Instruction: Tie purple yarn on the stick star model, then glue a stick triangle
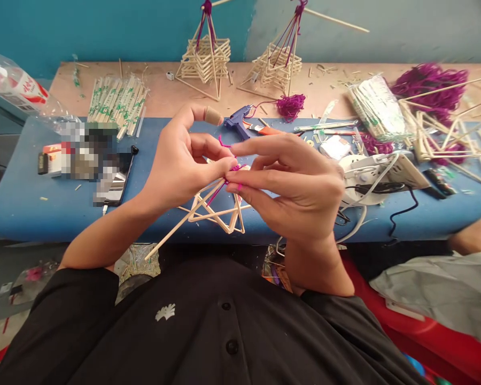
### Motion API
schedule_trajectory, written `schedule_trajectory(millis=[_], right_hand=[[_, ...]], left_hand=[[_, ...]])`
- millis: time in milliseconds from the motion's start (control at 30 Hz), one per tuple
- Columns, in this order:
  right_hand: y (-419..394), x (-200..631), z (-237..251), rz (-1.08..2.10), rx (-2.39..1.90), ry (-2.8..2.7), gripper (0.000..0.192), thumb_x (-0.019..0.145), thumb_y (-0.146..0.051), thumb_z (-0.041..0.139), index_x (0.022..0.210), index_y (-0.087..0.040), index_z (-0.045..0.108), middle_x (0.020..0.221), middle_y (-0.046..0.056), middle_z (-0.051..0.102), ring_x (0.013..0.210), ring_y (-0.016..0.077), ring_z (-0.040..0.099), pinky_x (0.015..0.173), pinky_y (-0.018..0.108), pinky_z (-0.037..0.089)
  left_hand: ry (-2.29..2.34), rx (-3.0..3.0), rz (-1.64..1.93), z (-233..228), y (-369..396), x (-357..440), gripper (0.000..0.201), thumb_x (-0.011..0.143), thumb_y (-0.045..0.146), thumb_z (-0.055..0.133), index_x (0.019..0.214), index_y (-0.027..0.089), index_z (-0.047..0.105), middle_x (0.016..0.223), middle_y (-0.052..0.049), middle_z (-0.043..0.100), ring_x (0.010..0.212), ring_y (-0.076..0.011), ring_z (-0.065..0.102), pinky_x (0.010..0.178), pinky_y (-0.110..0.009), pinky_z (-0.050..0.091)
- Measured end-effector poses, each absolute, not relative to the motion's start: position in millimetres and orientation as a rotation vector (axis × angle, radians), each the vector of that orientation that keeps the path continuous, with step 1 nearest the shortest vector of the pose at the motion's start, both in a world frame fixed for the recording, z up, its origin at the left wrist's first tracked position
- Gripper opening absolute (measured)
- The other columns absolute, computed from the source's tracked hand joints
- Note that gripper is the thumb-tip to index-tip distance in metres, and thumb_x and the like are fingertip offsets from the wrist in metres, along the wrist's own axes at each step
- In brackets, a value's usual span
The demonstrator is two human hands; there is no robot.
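Observation:
My left hand (174, 160) is closed, thumb and index finger pinching the purple yarn (225, 143) at the peak of a wooden stick frame (216, 216). A bandage wraps one of its fingers. My right hand (300, 187) pinches the same yarn from the other side, fingertips pressed together. Part of the yarn peak is hidden behind the fingers. Below, the frame shows zigzag layers of sticks over the blue table cover (152, 222). One long stick (168, 238) slants out toward my body.
Two finished-looking stick frames (206, 56) with purple tops stand at the back. Beyond my hands lie a blue glue gun (238, 123) and a purple yarn ball (291, 107). Wrapped chopsticks (118, 104) are left; a white fan (369, 179) with cables is right. Another person's arm (479, 235) shows at right.

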State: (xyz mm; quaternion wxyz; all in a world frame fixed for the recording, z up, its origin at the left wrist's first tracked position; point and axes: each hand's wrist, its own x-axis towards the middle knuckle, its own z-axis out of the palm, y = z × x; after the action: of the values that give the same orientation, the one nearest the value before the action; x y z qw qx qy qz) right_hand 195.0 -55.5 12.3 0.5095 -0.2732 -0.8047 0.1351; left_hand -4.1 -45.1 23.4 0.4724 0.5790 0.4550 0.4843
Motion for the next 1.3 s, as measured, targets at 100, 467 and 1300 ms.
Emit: schedule_trajectory(millis=[100, 467, 1300], right_hand=[[-53.8, 196.4, 18.6, 0.396, -0.678, -2.032, 0.015, 0.096, -0.017, 0.077, 0.099, -0.029, 0.086, 0.136, 0.000, 0.078, 0.100, 0.0155, 0.081, 0.097, 0.035, 0.069], [-49.5, 196.4, 13.9, 0.537, -0.704, -1.961, 0.015, 0.095, -0.018, 0.079, 0.095, -0.030, 0.087, 0.111, -0.001, 0.084, 0.099, 0.0162, 0.082, 0.092, 0.034, 0.069], [-48.0, 185.8, 81.6, 0.008, -1.386, -2.683, 0.029, 0.101, -0.024, 0.057, 0.078, -0.017, 0.074, 0.078, 0.006, 0.066, 0.071, 0.0153, 0.057, 0.068, 0.035, 0.033]], left_hand=[[1.096, 1.586, 1.182, 21.3, -41.6, -9.1, 0.065, 0.072, 0.027, 0.096, 0.121, 0.024, 0.053, 0.076, 0.006, 0.077, 0.062, -0.0142, 0.068, 0.053, -0.029, 0.048], [1.048, 1.777, 1.127, 1.1, -29.6, -24.8, 0.063, 0.083, 0.031, 0.093, 0.133, 0.026, 0.055, 0.076, 0.005, 0.077, 0.056, -0.0128, 0.067, 0.056, -0.029, 0.050], [0.954, 1.973, 1.549, -6.4, -44.9, -9.4, 0.038, 0.084, 0.022, 0.087, 0.110, 0.026, 0.060, 0.082, 0.005, 0.072, 0.069, -0.0122, 0.068, 0.051, -0.029, 0.045]])
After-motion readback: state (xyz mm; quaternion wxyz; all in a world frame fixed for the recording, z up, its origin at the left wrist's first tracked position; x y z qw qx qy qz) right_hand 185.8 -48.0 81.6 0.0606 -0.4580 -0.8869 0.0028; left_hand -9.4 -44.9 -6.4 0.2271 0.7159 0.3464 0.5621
